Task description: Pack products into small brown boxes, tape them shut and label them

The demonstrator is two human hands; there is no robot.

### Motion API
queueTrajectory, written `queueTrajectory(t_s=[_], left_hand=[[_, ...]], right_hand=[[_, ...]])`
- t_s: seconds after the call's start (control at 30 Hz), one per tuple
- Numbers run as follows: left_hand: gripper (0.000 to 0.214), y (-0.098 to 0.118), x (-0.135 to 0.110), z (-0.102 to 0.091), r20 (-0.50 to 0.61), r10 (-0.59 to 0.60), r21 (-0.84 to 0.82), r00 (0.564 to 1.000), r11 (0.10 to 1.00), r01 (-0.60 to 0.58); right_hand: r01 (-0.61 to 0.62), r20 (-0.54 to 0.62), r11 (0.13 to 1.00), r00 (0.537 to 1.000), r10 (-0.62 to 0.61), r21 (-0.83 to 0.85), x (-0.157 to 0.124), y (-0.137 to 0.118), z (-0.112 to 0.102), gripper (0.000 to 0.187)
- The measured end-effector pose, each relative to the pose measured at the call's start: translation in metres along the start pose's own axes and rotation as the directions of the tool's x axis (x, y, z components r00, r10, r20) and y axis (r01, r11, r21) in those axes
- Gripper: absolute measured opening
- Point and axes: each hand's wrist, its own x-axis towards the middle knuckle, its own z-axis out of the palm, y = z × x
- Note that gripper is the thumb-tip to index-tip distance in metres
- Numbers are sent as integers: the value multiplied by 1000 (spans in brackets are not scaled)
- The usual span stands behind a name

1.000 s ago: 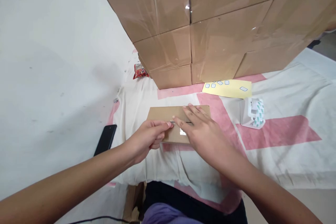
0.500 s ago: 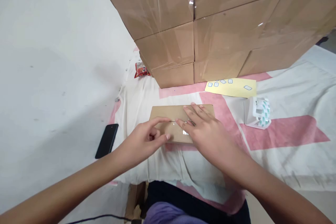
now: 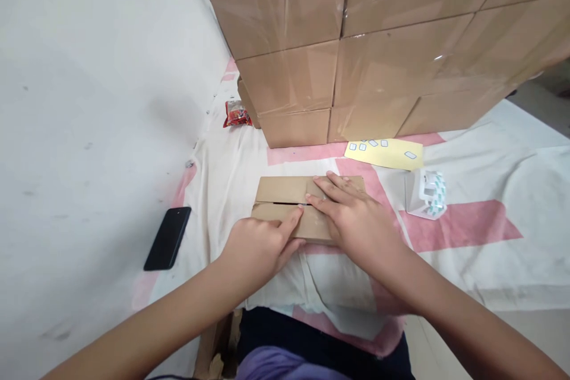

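Note:
A flat brown cardboard box (image 3: 278,196) lies on the white and pink cloth (image 3: 467,249) in front of me, its two flaps meeting along a middle seam. My right hand (image 3: 351,219) rests flat on the box's right half, fingers stretched out over clear tape on the seam. My left hand (image 3: 260,246) sits at the box's near edge with the index finger pointing onto the seam and the other fingers curled under.
A tall stack of taped cardboard cartons (image 3: 369,41) rises just behind. A yellow sticker sheet (image 3: 385,153) and a tape roll (image 3: 427,193) lie to the right. A black phone (image 3: 168,238) lies on the floor at left, a red wrapper (image 3: 234,113) by the cartons.
My left hand let go of its pinch at the seam and now presses one finger onto it. My right hand slid slightly right along the box. The view shifted a little.

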Motion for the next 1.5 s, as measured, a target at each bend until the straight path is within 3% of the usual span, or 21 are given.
queueTrajectory(t_s=[0.13, 0.37, 0.73, 0.87, 1.0, 1.1, 1.3, 1.37, 1.5], left_hand=[[55, 4, -1, 0, 45, -31, -34, 998, 999, 32], [66, 2, -2, -3, -51, -67, -100, 996, 993, 62], [66, 2, 2, -11, -31, -48, -74, 998, 996, 46], [67, 2, 0, -11, -39, -37, -66, 999, 997, 35], [64, 2, 0, -14, -31, -46, -55, 998, 998, 44], [63, 2, 0, -15, -20, -41, -77, 999, 996, 40], [61, 3, 1, -17, -8, -51, -54, 999, 997, 51], [59, 3, 1, -18, -11, -45, -35, 999, 998, 44], [56, 3, 2, -16, -74, 7, -36, 997, 999, -10]], right_hand=[[9, 2, 999, 1000, -9, 33, 0, 3, 1, 41], [33, -25, 998, 999, -31, 45, -4, 3, 0, 41], [31, -61, 993, 998, -24, 116, -1, 4, 0, 40], [13, -124, 976, 992, 14, 218, -2, 6, 0, 37], [-91, -243, 910, 949, 203, 405, -14, 11, 3, 30], [-153, -267, 855, 910, 318, 496, -31, 16, 8, 29], [-188, -200, 789, 909, 366, 585, -71, 34, 10, 36], [-225, -229, 798, 883, 409, 559, -80, 51, 5, 32], [-400, -302, 796, 771, 560, 455, -80, 112, -12, 25]])
